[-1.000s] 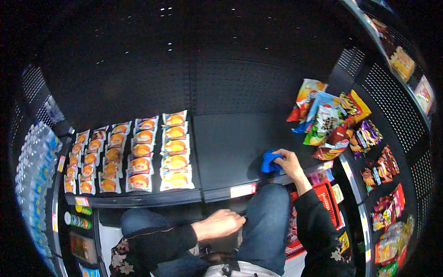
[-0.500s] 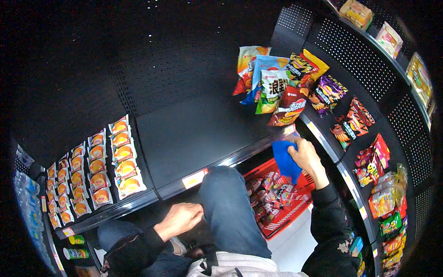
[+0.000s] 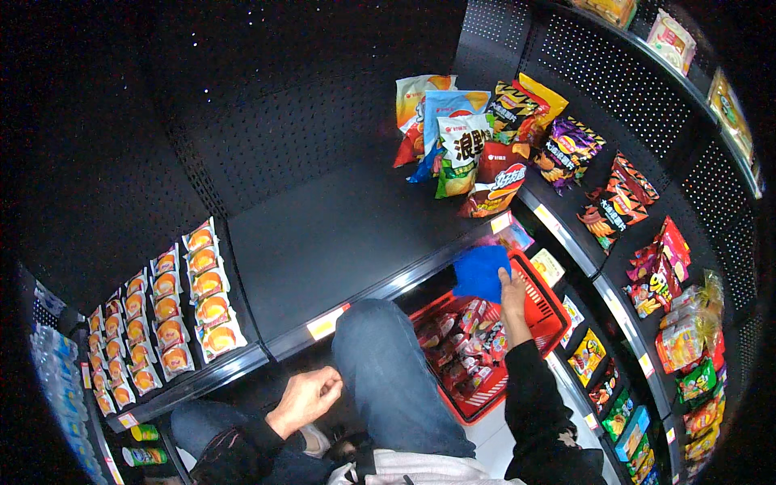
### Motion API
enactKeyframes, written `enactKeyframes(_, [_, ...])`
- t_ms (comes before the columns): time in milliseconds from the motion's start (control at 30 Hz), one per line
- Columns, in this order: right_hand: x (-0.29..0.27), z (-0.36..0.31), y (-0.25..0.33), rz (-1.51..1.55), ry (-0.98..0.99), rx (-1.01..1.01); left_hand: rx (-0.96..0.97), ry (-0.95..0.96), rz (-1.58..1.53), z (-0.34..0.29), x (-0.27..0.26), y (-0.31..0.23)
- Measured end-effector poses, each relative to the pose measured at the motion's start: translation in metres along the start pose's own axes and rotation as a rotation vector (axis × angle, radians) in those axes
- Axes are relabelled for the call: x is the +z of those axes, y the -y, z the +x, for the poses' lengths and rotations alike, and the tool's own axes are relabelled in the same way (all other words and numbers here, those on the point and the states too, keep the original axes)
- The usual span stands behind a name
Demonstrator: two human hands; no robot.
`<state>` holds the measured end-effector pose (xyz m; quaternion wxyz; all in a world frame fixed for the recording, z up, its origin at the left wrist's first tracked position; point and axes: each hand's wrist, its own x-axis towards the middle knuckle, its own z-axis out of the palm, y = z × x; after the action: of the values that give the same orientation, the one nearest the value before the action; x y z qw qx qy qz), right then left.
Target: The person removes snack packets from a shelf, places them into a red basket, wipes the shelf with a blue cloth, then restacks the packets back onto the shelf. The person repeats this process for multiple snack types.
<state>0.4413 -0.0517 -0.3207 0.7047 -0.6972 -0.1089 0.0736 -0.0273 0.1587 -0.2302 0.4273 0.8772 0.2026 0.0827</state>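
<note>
My right hand point(image 3: 512, 301) is closed on the edge of a blue cloth point(image 3: 481, 273), which it holds above the far end of a red shopping basket point(image 3: 550, 318). Several small red and white snack packs point(image 3: 462, 349) lie inside the basket, partly hidden by my right forearm. Beside my bent knee, my left hand point(image 3: 304, 403) hovers with its fingers curled in and nothing visible in them. In front of me is a black shelf point(image 3: 315, 234), with several upright bags of chips point(image 3: 461, 153) at its right end.
Rows of round packaged cakes point(image 3: 208, 283) stand at the shelf's left end. More snack bags point(image 3: 618, 210) line the right-hand shelves, and small packs point(image 3: 586, 356) sit lower down there. A raised shelf edge with price tags point(image 3: 327, 322) runs between my knee and the shelf.
My right hand has moved a little left with the blue cloth, which now spreads wider. My left hand's fingers have curled more. The view has shifted, showing more of the lower right shelf.
</note>
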Motion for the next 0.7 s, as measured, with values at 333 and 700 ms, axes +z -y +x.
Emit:
enactKeyframes(333, [-0.001,-0.006,-0.144,0.193,0.001,0.554,-0.045,-0.003,-0.037,0.006,0.006,0.001])
enactKeyframes(700, [-0.044,-0.073,-0.067,-0.169,0.293,0.464,-0.047,0.036,-0.042,0.010,0.013,0.000])
